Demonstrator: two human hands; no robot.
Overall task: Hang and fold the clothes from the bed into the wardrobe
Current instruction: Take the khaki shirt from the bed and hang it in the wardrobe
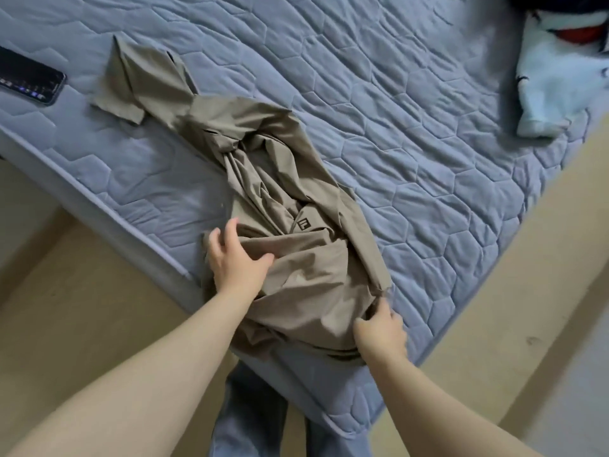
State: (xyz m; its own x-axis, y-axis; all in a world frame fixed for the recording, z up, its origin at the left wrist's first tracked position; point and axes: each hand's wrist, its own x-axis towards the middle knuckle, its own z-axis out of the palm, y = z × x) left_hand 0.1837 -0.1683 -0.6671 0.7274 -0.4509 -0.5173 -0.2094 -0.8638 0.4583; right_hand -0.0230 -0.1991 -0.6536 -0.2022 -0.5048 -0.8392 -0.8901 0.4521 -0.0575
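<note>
A crumpled tan garment [290,199] with a small square logo lies across the near corner of the bed [428,159], one end stretched toward the far left. My left hand [235,258] rests on its near left part with fingers spread and the thumb pressing into a fold. My right hand [379,328] pinches the garment's near right edge, fingers curled round the cloth.
A dark phone [31,79] lies on the bed at the far left. A pale blue cloth [557,84] and a dark and red item [573,14] sit at the far right. Beige floor [82,291] surrounds the bed corner; my legs in jeans [250,410] stand against it.
</note>
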